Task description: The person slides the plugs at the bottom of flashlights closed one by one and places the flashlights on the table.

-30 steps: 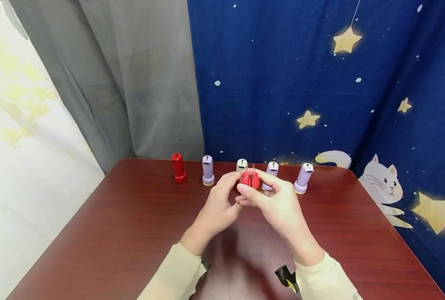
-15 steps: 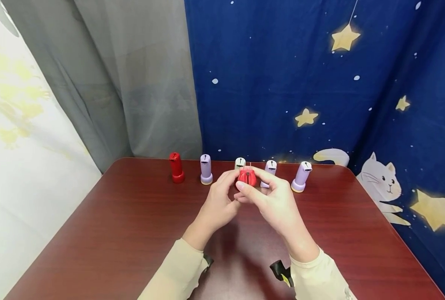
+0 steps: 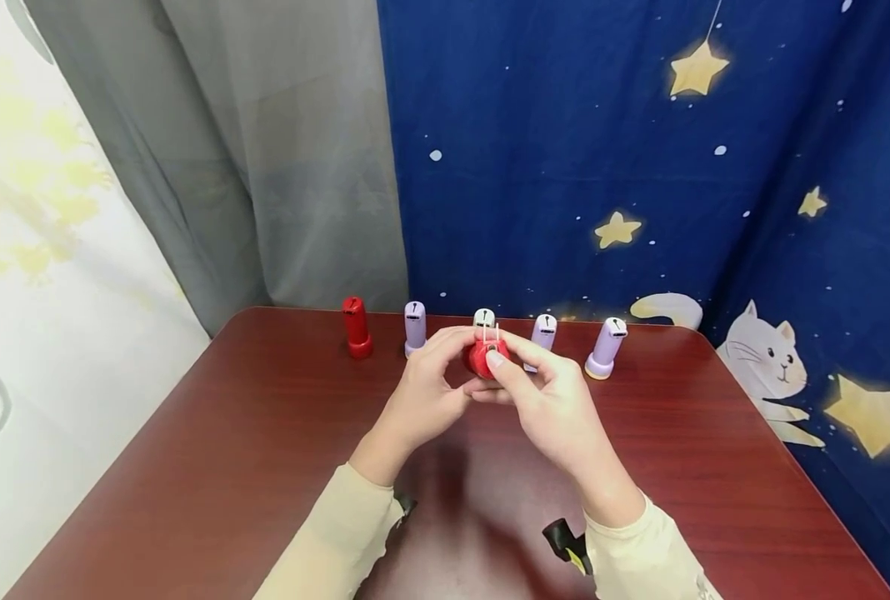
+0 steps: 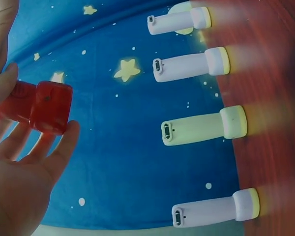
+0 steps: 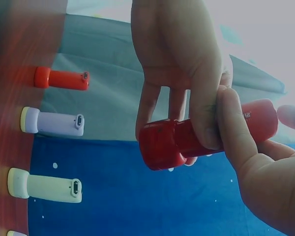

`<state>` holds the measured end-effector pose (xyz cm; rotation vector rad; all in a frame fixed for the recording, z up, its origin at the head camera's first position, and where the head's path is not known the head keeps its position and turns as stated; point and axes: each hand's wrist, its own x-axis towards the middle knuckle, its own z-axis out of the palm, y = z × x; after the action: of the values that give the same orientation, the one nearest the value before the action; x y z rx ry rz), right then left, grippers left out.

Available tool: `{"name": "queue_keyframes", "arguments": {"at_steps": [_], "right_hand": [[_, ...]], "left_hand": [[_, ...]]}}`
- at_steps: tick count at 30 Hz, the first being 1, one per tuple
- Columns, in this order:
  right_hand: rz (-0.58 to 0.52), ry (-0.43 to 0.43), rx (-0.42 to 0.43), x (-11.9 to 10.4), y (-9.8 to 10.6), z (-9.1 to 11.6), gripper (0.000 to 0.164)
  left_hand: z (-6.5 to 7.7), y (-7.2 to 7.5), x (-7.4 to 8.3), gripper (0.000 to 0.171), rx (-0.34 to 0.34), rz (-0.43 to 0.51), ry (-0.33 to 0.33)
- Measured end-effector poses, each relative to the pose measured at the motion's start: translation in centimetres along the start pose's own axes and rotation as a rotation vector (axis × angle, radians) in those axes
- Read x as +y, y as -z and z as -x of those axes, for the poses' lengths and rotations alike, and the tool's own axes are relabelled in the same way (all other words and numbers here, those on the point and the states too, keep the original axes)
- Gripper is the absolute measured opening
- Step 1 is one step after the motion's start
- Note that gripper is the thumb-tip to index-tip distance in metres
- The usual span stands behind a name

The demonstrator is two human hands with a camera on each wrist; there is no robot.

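Note:
Raised above the table, a red flashlight point(image 3: 482, 360) is gripped by both hands. Two thin plug prongs point(image 3: 497, 331) stick up from its tail end. My left hand point(image 3: 428, 392) holds it from the left, fingers along the body. My right hand point(image 3: 553, 404) grips from the right, its thumb pressed on the tail face near the prongs. In the right wrist view the wide red head point(image 5: 160, 145) shows beyond the fingers, and my right fingertip touches the tail. The left wrist view shows the left fingers point(image 4: 64, 145) behind the head.
Several flashlights stand head-down along the table's far edge: a red one point(image 3: 357, 329), a purple one point(image 3: 415, 329), a pale green one point(image 5: 54, 188), and purple ones point(image 3: 606, 350) to the right. Curtains point(image 3: 505, 167) hang behind the table point(image 3: 280, 467).
The right thumb has slid from the side of the tail onto its face, covering the slot there. The held flashlight has tilted slightly. The standing flashlights have not moved.

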<state>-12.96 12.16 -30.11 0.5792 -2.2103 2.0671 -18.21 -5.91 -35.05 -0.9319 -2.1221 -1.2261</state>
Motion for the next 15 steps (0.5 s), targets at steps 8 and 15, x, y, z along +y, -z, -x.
{"name": "queue_keyframes", "arguments": {"at_steps": [8, 15], "right_hand": [[-0.031, 0.057, 0.012, -0.2, -0.2, 0.3, 0.04], [-0.086, 0.072, 0.005, -0.2, -0.5, 0.4, 0.04]], "left_hand": [[-0.5, 0.7, 0.4, 0.05, 0.0, 0.008, -0.042], [-0.4, 1.1, 0.7, 0.049, 0.01, 0.018, -0.038]]}}
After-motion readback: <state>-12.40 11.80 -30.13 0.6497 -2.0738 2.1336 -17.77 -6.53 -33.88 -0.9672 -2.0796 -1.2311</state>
